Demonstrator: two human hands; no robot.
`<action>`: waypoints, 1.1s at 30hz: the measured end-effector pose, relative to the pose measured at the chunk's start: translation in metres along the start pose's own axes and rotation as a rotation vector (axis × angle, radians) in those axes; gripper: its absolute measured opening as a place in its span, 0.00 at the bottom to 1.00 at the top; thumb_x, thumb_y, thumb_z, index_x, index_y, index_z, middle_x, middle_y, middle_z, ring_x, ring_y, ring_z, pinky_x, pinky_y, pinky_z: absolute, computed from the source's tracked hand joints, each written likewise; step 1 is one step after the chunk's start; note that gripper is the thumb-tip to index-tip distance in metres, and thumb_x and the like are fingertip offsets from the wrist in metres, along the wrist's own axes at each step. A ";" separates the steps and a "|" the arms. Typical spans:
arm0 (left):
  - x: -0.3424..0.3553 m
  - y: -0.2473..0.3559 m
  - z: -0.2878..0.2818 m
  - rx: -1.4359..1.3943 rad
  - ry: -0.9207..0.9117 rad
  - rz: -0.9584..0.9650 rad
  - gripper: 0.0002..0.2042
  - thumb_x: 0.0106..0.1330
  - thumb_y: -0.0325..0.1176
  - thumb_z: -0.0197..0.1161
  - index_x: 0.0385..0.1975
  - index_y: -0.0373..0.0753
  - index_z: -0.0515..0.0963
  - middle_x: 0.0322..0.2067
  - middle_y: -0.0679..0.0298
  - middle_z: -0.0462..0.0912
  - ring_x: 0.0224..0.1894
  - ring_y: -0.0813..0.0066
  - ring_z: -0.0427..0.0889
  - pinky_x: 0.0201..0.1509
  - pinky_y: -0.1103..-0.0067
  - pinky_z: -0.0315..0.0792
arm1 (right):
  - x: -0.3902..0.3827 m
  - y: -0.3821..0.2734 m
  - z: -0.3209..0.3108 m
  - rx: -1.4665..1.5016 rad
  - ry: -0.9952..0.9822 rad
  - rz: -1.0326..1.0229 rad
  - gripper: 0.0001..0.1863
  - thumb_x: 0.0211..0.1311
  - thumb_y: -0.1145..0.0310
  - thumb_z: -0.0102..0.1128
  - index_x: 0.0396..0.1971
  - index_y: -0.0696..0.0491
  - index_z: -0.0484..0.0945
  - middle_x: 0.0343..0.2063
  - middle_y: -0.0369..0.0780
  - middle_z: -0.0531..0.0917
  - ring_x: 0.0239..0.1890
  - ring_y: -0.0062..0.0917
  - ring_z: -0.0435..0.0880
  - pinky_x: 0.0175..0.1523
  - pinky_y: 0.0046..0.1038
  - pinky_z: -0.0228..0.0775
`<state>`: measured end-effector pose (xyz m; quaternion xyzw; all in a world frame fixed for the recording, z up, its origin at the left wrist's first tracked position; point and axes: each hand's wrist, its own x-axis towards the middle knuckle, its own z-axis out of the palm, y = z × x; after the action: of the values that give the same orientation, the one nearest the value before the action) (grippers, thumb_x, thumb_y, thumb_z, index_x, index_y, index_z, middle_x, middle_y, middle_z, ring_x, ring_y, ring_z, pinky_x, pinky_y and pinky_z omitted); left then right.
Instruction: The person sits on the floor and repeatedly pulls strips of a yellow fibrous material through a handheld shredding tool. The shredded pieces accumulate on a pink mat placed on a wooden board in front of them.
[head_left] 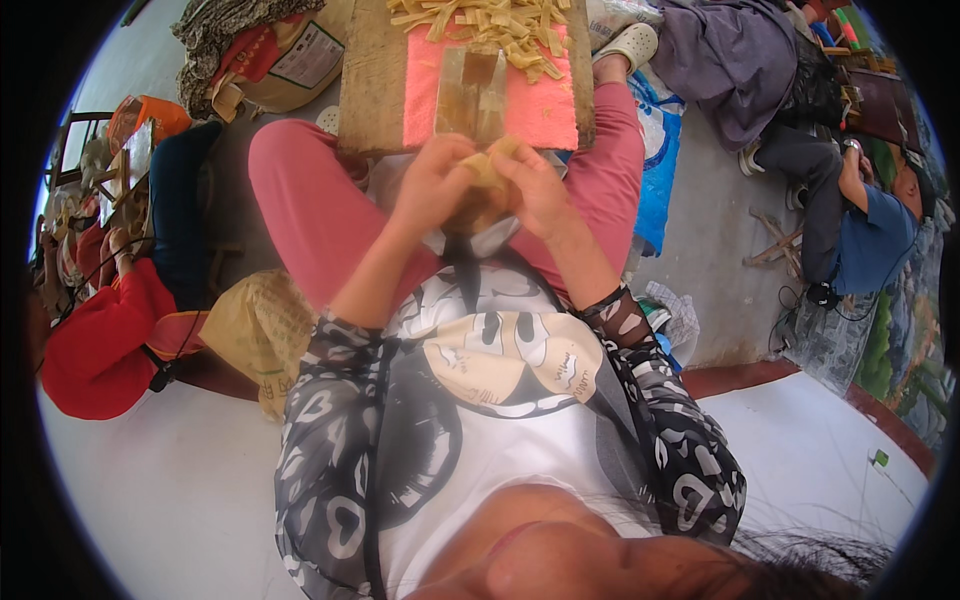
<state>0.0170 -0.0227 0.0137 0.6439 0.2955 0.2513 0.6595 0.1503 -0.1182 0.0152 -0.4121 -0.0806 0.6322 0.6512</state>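
My left hand (pixel 432 180) and my right hand (pixel 533 188) meet just off the near edge of a small wooden table. Between their fingers they pinch a pale yellow, soft-looking piece (pixel 487 172); its exact kind is hard to make out. A pink towel (pixel 425 85) covers part of the tabletop (pixel 370 75). On the towel, just beyond my hands, lies a clear rectangular block or box (pixel 470 95) with a brownish tint. Farther off, a loose heap of pale yellow flat strips (pixel 500 25) spreads over the towel and wood.
A stuffed sack (pixel 295 65) stands at the far left, and a tan woven bag (pixel 262 330) is beside my left side. A blue bag (pixel 657 170) lies right of my leg. Co-workers sit at both sides, one in a blue shirt (pixel 875 245) near a wooden stool (pixel 775 240).
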 end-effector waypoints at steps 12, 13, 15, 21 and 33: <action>-0.004 -0.014 0.000 0.340 -0.131 -0.135 0.05 0.61 0.27 0.55 0.34 0.33 0.71 0.23 0.68 0.75 0.27 0.86 0.72 0.29 0.86 0.67 | -0.008 0.001 -0.001 -0.976 0.009 -0.260 0.13 0.57 0.68 0.56 0.38 0.60 0.74 0.28 0.34 0.78 0.30 0.21 0.79 0.33 0.22 0.71; -0.004 -0.019 0.001 0.304 -0.125 -0.130 0.05 0.61 0.27 0.55 0.34 0.33 0.71 0.23 0.68 0.75 0.26 0.86 0.72 0.29 0.86 0.67 | -0.008 0.001 -0.001 -1.125 0.044 -0.348 0.12 0.56 0.69 0.56 0.37 0.61 0.74 0.28 0.33 0.78 0.30 0.21 0.78 0.34 0.23 0.70; -0.003 -0.023 0.002 0.234 -0.110 -0.122 0.05 0.60 0.26 0.55 0.33 0.34 0.71 0.23 0.67 0.75 0.26 0.86 0.72 0.28 0.86 0.67 | -0.006 0.003 -0.001 -1.419 0.112 -0.528 0.10 0.55 0.71 0.57 0.34 0.62 0.76 0.28 0.32 0.78 0.32 0.21 0.78 0.37 0.24 0.70; -0.003 0.000 0.006 0.460 -0.011 0.021 0.05 0.59 0.26 0.55 0.33 0.35 0.71 0.24 0.65 0.75 0.27 0.81 0.74 0.31 0.83 0.69 | 0.000 0.013 -0.013 -0.772 0.046 -0.355 0.10 0.59 0.74 0.52 0.39 0.61 0.76 0.31 0.32 0.78 0.34 0.21 0.78 0.38 0.21 0.68; -0.009 0.009 0.004 0.628 -0.046 0.322 0.07 0.61 0.32 0.60 0.29 0.35 0.72 0.25 0.58 0.75 0.23 0.63 0.73 0.28 0.77 0.68 | -0.003 -0.001 -0.013 -0.052 -0.068 0.121 0.15 0.67 0.66 0.48 0.49 0.58 0.71 0.39 0.36 0.78 0.32 0.17 0.78 0.39 0.18 0.72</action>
<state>0.0146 -0.0317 0.0231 0.8591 0.2384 0.2343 0.3876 0.1585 -0.1265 0.0084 -0.4111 -0.0940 0.6817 0.5979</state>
